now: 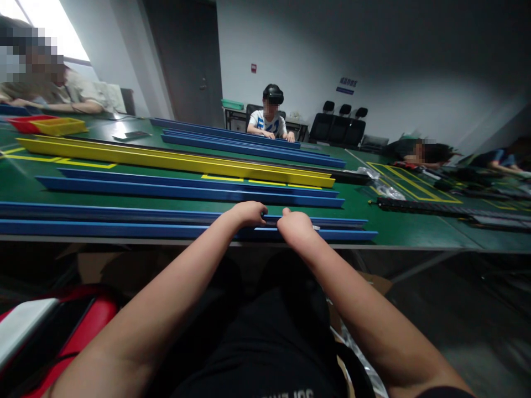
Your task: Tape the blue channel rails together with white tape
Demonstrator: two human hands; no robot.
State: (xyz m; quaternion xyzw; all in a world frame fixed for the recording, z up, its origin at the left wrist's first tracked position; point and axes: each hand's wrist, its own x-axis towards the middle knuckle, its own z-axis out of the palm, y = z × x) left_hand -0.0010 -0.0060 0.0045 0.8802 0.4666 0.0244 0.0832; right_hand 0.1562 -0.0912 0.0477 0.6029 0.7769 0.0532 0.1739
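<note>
A long blue channel rail [124, 221] lies along the near edge of the green table [394, 232]. My left hand [249, 213] rests on its far wall, fingers curled over the edge. My right hand [295, 225] sits just beside it on the same rail, fingers closed in a pinch; a small pale piece shows at its right side, too small to name. A dark strip runs inside the rail between the two walls.
More blue rails [186, 188] and a yellow rail [174, 160] lie further back. Red and yellow bins [58, 126] stand far left. A black cable chain [435, 207] lies at right. Other people sit around the table. A red-and-white object [50, 326] is at my left.
</note>
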